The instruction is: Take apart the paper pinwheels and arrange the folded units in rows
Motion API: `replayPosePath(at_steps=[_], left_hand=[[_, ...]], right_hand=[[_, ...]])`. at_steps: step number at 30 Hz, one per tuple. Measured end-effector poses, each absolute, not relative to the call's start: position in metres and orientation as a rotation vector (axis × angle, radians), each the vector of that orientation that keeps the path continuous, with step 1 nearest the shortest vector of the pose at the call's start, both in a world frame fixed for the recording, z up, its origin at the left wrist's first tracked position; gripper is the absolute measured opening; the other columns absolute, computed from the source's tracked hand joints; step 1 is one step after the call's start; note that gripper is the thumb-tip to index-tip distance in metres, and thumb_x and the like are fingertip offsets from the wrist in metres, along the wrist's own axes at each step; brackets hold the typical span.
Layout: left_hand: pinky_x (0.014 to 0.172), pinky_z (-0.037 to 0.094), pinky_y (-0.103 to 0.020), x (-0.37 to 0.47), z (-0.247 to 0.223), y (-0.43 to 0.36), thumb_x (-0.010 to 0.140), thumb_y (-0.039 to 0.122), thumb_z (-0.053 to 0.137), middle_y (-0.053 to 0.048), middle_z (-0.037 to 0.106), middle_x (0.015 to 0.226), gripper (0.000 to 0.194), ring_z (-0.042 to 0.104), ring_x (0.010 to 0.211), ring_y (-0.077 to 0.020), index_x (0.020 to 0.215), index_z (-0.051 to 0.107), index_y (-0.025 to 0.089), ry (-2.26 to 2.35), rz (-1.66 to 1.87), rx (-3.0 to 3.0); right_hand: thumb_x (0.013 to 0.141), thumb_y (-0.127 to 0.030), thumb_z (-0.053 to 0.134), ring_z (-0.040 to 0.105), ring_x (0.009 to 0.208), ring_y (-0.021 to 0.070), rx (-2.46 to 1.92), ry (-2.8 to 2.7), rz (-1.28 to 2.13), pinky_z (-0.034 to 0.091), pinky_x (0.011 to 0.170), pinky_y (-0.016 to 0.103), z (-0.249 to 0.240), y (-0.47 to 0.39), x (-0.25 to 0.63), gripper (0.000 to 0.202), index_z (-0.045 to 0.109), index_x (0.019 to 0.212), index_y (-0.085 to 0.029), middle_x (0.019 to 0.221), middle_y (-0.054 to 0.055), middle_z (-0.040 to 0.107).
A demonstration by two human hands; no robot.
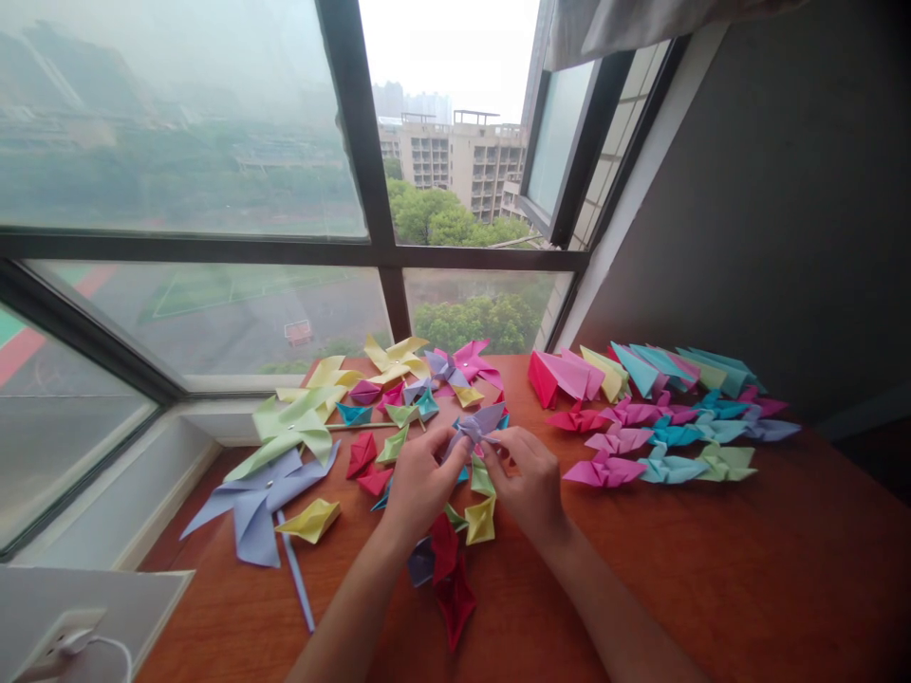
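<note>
Centrally, a lavender folded-paper bird is held up between the two hands, above the counter. The left hand pinches it from one side, thumb against the folded body, and the right hand grips it from the other with thumb and fingers bent in; the exact spot where those fingertips meet the paper is too small to make out.

Just below the hands, between the forearms, lie a yellow folded piece and, nearer the body, a red folded piece with pointed ends. Left of the left hand sit red paper boats, and further out a yellow paper boat rests near a large lavender pinwheel, whose stick slants toward the left forearm. A pale green pinwheel lies beyond that one, farther from the body. Past the hands, near the window, are a yellow pinwheel and a magenta pinwheel.

Right of the right hand, paper cranes stand in rows, with a pink crane nearest, then a light blue crane and a green crane. Behind these rows, folded planes line up side by side.
</note>
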State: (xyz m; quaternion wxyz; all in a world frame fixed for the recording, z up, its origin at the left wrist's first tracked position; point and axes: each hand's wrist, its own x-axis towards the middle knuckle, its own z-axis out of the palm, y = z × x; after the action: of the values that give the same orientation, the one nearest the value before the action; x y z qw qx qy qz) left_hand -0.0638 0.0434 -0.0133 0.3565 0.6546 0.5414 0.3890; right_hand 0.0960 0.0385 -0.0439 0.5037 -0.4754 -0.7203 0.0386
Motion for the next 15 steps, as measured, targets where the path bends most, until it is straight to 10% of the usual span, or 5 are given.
replayPosePath(at_steps=[15], left_hand=[[0.057, 0.039, -0.022, -0.0609, -0.0156, 0.0423, 0.092, 0.04, 0.054, 0.0, 0.065, 0.069, 0.031, 0.055, 0.061, -0.0142, 0.077, 0.067, 0.017, 1.363, 1.023, 1.703]], right_hand=[[0.092, -0.022, 0.058, 0.058, 0.065, 0.0148, -1.182, -1.7, 0.15, 0.046, 0.063, 0.026, -0.0462, 0.0387, 0.0934, 0.008, 0.064, 0.089, -0.019, 0.074, 0.003, 0.064]])
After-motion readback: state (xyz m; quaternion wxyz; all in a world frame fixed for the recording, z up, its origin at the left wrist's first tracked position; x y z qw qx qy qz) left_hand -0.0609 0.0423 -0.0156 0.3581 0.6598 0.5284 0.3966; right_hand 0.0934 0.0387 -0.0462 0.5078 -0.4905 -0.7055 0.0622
